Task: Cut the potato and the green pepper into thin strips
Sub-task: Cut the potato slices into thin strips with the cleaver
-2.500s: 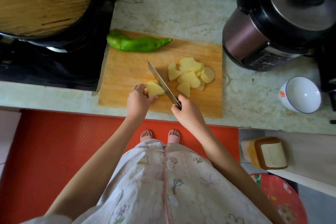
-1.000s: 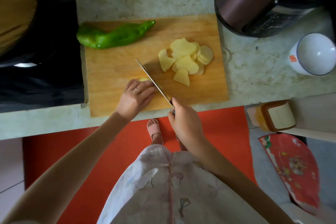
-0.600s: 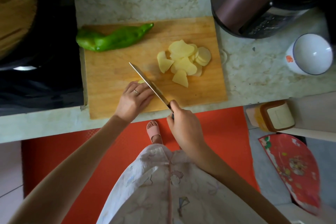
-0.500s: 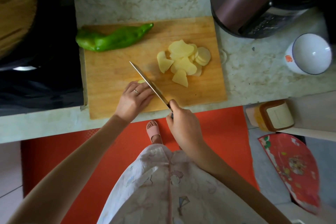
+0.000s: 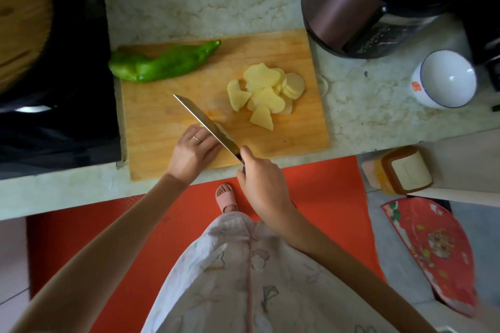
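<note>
As our right hand (image 5: pixel 259 184) grips the knife (image 5: pixel 205 120) and left hand (image 5: pixel 193 150) pins the potato end (image 5: pixel 219 127), slices (image 5: pixel 263 97) await stripping; the eleven-o'clock green pepper (image 5: pixel 165 63) lies whole.

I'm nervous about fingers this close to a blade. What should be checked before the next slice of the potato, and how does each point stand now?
1. Right hand grips the knife handle: ok.
2. Left hand fingertips back from the edge: cannot tell, they lie against the blade.
3. Potato piece steady: cannot tell, mostly hidden.
4. Potato slices apart from the blade: ok.
5. Green pepper out of the way, at the far left of the cutting board: ok.
</note>
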A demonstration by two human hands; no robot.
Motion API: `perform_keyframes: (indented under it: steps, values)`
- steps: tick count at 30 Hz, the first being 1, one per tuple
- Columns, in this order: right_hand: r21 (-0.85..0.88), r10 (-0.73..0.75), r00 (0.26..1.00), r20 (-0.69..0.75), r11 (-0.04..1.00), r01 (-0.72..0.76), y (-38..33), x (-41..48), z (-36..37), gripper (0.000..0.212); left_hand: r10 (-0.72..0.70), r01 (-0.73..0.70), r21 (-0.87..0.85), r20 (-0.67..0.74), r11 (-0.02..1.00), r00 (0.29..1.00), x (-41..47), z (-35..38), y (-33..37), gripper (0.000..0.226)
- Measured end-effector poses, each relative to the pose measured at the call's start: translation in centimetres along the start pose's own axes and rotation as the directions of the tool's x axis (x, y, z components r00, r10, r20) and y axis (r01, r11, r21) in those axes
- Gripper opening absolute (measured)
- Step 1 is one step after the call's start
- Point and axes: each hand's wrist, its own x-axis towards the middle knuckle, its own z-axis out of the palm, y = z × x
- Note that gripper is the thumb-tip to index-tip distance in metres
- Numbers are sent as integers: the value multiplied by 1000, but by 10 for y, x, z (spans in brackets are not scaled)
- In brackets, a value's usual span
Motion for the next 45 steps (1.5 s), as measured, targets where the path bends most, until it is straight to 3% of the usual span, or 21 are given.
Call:
perform_keyframes:
  steps: [14,30,45]
  values:
    - [-17,46,999,3,999,-46,-4,1,3,39,-13,13,23,-3,1000,1000,-2,4,-2,25]
    - [-14,80,996,-45,997,-81,-17,0,12,27,-3,4,21,-43,1000,999,-5,8,-7,10]
    - [-50,118,993,-11,992,-118,-9,11,21,37,-2,4,20,-61,1000,998,-3,6,-4,19]
